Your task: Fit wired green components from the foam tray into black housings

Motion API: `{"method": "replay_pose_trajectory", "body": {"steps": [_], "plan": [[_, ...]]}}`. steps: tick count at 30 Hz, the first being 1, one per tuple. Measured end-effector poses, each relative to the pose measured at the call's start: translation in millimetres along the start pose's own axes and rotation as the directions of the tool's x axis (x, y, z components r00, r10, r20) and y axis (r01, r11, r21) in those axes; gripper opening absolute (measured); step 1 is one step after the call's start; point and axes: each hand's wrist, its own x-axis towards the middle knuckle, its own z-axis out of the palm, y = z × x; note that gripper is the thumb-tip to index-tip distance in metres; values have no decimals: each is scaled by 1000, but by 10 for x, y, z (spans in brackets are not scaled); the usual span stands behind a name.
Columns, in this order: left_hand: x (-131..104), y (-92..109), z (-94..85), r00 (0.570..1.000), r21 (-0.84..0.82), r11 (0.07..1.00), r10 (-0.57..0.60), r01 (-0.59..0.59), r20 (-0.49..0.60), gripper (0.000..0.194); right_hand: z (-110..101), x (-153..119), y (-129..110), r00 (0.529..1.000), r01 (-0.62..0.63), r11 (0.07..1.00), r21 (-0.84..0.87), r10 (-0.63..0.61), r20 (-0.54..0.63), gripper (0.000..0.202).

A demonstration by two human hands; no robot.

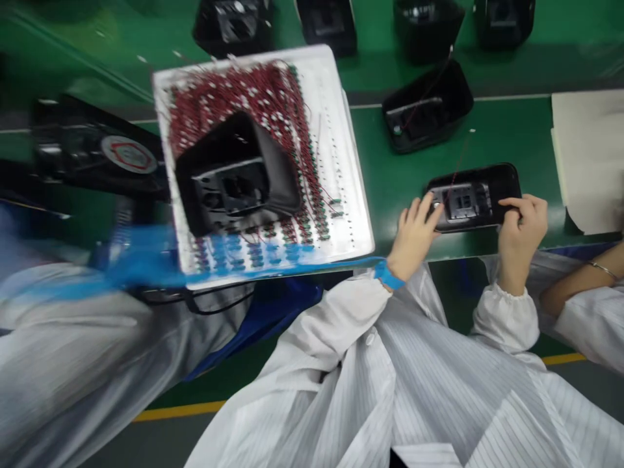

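Note:
A black plastic housing [502,185] lies on the green bench in front of me, its inside facing up. My left hand [414,234] grips its left end, thumb and forefinger closed over a small part I cannot make out clearly. From there a thin red wire [461,156] sticks up with a small white tip. With bent fingers, my right hand [524,227] pinches the right rim of the housing. A blue band [389,274] circles my left wrist. Behind lies another black housing [429,107] with a red wire in it.
A white foam board [353,214] full of red-wired small parts stands left, with a black housing [277,175] on top. Several housings [326,26] line the back. Brown sheets [595,156] lie right. Co-workers' sleeves [73,325] flank me; the left one's blue-covered arm is blurred.

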Motion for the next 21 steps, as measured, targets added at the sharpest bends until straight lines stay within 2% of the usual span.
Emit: {"method": "replay_pose_trajectory", "body": {"steps": [3, 5, 7, 9, 10, 13, 15, 17, 19, 20, 21], "plan": [[21, 213, -60, 993, 52, 997, 65, -61, -94, 68, 63, 388, 318, 988, -150, 985, -85, 145, -61, 34], [-92, 314, -270, 978, 73, 992, 112, -101, -176, 69, 137, 720, 467, 964, -260, 959, -108, 253, -79, 36], [-296, 322, -592, 956, 86, 989, 138, -120, -257, 69, 215, 1067, 544, 923, -377, 920, -109, 364, -121, 40], [-543, 177, -941, 928, 84, 992, 121, -97, -351, 65, 278, 1392, 558, 888, -451, 886, -105, 434, -156, 44], [-666, 38, -1092, 910, 75, 996, 83, -57, -407, 61, 298, 1532, 547, 875, -473, 875, -100, 454, -165, 45], [-979, -584, -1355, 827, 61, 987, -92, 150, -554, 56, 297, 1784, 440, 844, -503, 860, -78, 471, -255, 38], [-1119, -1032, -1381, 783, 69, 951, -207, 302, -586, 52, 252, 1746, 276, 827, -500, 862, -79, 449, -338, 22], [-1196, -1334, -1357, 787, 97, 926, -252, 365, -564, 36, 182, 1505, 4, 855, -429, 899, -85, 374, -360, 15], [-1210, -1374, -1340, 805, 159, 922, -212, 352, -554, 21, 90, 1084, -369, 942, -207, 978, -26, 192, -274, 15], [-1194, -1286, -1340, 816, 201, 928, -155, 313, -557, 21, 34, 831, -577, 979, -33, 997, 74, 47, -197, 22], [-1161, -1135, -1342, 827, 243, 936, -82, 256, -555, 23, -28, 571, -784, 991, 89, 970, 224, -65, -115, 32]]}}
